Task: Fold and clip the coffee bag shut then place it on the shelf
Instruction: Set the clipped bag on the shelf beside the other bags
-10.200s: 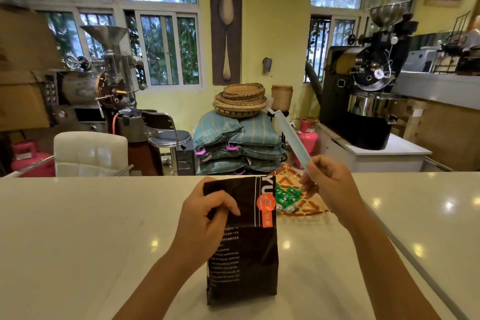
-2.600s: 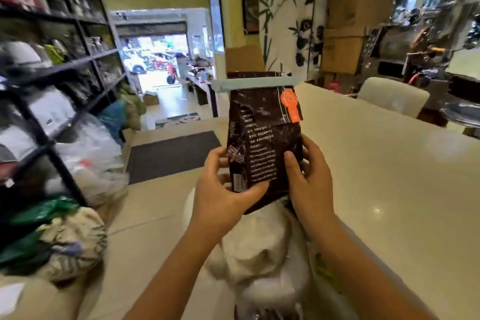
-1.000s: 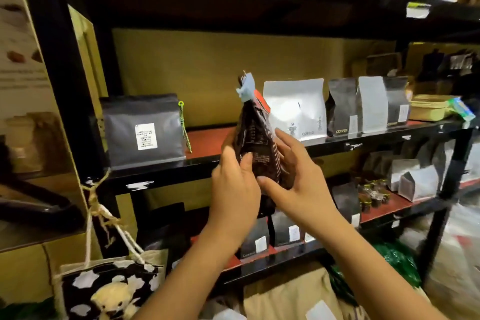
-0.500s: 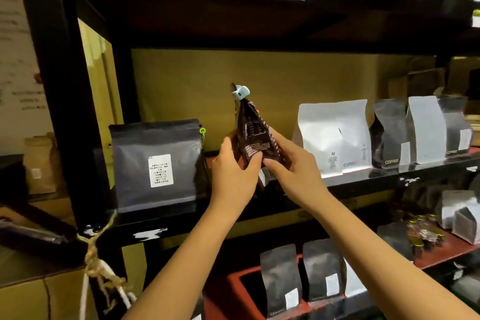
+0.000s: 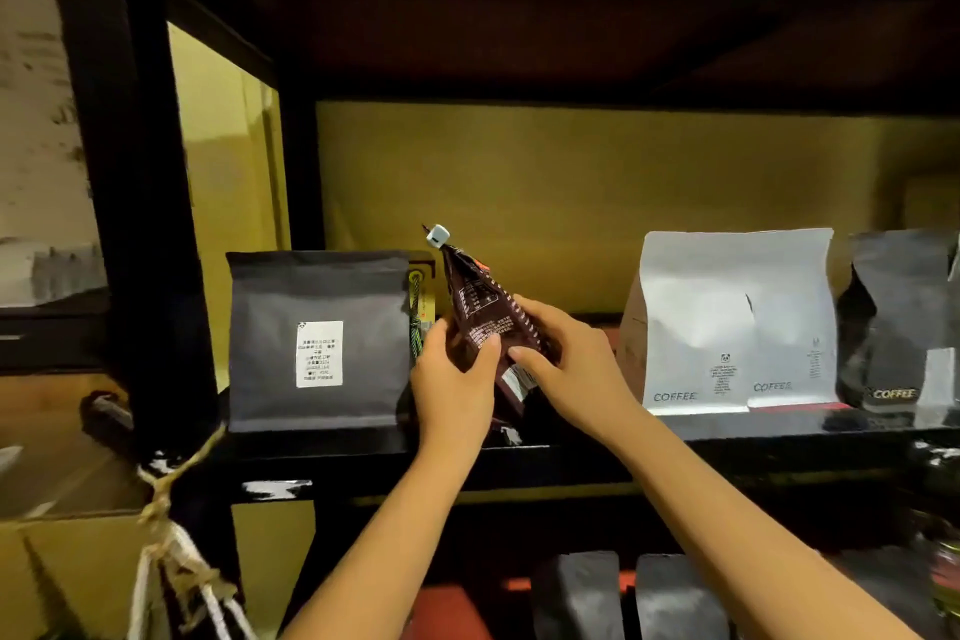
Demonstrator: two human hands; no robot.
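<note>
The dark brown coffee bag [image 5: 480, 307] stands edge-on over the black shelf [image 5: 571, 455], its top tilted to the left. A pale blue clip [image 5: 437, 234] closes its folded top. My left hand [image 5: 454, 379] grips the bag's lower left side. My right hand [image 5: 566, 359] holds its lower right side, fingers across the front. The bag's base is hidden behind my hands, so I cannot tell whether it rests on the shelf board.
A dark grey pouch [image 5: 318, 340] with a white label stands just left of the bag. White coffee pouches [image 5: 732, 322] and a dark one [image 5: 904, 322] stand to the right. A black upright post [image 5: 130, 172] frames the left side. More dark bags [image 5: 628, 598] sit on the lower shelf.
Both hands have carried the clipped bag from in front of the rack down into the gap between the grey pouch and the white pouches, and my view has moved closer.
</note>
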